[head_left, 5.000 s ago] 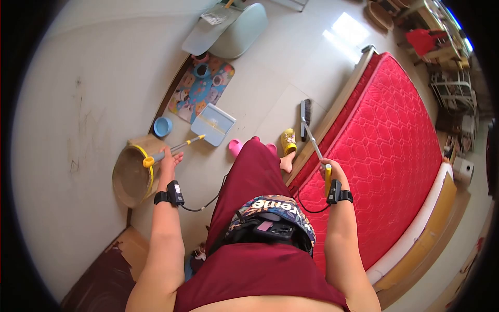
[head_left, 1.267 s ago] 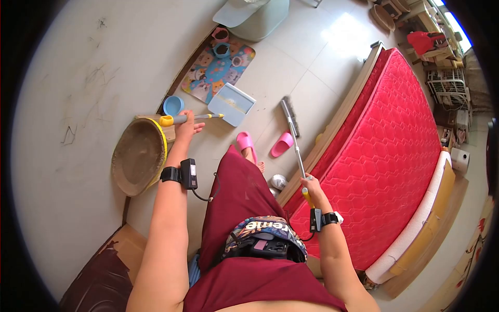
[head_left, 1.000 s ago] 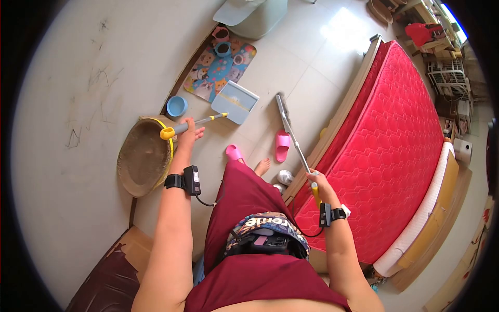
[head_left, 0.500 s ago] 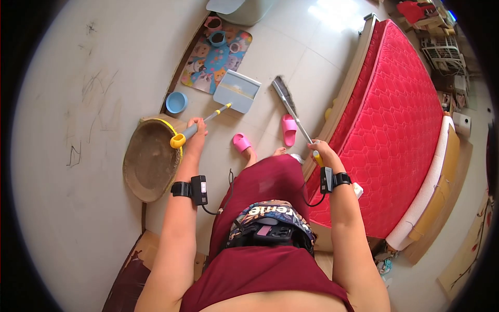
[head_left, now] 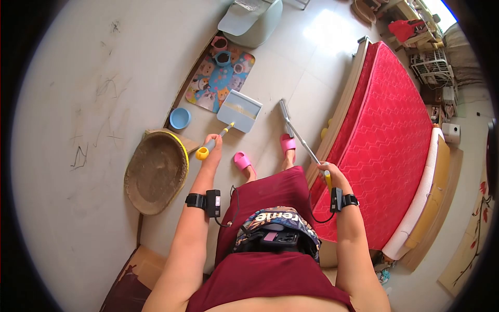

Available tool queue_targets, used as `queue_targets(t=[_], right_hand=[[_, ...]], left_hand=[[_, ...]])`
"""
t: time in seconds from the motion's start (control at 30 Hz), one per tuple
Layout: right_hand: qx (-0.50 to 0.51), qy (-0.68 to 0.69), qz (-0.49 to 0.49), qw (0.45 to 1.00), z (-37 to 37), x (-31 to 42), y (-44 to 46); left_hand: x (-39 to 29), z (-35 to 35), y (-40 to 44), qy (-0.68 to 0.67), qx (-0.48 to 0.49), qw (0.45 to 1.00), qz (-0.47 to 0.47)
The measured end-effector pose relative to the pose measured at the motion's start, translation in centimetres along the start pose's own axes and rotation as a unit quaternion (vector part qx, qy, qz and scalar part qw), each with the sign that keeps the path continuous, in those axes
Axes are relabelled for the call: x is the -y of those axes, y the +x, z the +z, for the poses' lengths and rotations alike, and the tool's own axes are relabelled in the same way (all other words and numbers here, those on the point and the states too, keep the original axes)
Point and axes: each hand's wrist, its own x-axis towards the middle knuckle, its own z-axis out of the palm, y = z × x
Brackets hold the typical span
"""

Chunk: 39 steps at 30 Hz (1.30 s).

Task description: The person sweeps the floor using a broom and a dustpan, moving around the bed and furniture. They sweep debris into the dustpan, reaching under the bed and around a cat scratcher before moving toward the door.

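Note:
My left hand [head_left: 212,147] is wrapped round the grey-and-yellow handle of a long-handled dustpan [head_left: 240,111]. The pan is pale blue-grey and lies on the floor ahead, its far edge resting by the patterned mat. In my right hand [head_left: 333,172] is the grey pole of a broom [head_left: 301,139], with its yellow end below the grip. The broom's narrow head [head_left: 285,117] is on the floor to the right of the dustpan, close to my pink slipper [head_left: 287,144]. The other pink slipper [head_left: 242,160] is on my left foot.
A colourful animal mat [head_left: 206,85] with small bowls lies along the left wall. Close by are a blue bowl [head_left: 180,118] and a brown cat-scratcher-like round tray [head_left: 156,174]. A bed with a red mattress [head_left: 390,145] borders the right side. A grey bin [head_left: 262,26] stands at the far end.
The broom head has turned and come nearer my right slipper. My right foot is now fully in its slipper. The view has shifted, so the dustpan and both hands appear lower and slightly right.

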Motion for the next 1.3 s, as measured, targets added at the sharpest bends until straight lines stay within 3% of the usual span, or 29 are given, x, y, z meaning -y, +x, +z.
queue_targets(t=[0.23, 0.53, 0.6, 0.67, 0.77, 0.87, 1.13, 1.23, 1.3], right_hand=[[0.03, -0.008, -0.035, 0.999, -0.5, 0.5, -0.1], [-0.033, -0.052, -0.085, 0.994, -0.1, 2.9, 6.5], [0.017, -0.16, -0.217, 0.963, -2.5, 0.8, 14.2], [0.047, -0.223, -0.26, 0.938, -3.0, 0.1, 17.6], [0.037, -0.137, -0.06, 0.988, 2.0, 3.1, 13.3], [-0.057, -0.192, -0.073, 0.977, 3.0, 0.2, 14.4], [0.042, -0.122, -0.009, 0.992, -2.2, 0.7, 6.6], [0.038, -0.152, -0.062, 0.986, -4.2, 1.4, 6.8], [0.014, -0.244, -0.124, 0.962, -4.6, 2.1, 8.5]], left_hand=[[-2.2, -0.9, -0.4, 0.001, 0.019, 0.999, -0.039], [-3.4, -3.0, -2.5, -0.008, -0.007, 0.999, -0.032], [-4.1, -4.7, -4.0, 0.01, -0.017, 0.999, -0.04], [-4.4, -6.0, -5.7, 0.022, -0.026, 0.998, -0.056], [-3.5, -7.4, -7.4, -0.024, -0.054, 0.997, -0.051], [-2.8, -7.5, -8.2, -0.045, -0.083, 0.991, -0.095], [-1.6, -6.1, -8.4, -0.038, -0.125, 0.98, -0.152], [-2.9, -5.2, -8.5, 0.012, -0.105, 0.981, -0.166], [-2.2, -5.0, -8.6, 0.013, -0.1, 0.985, -0.143]])
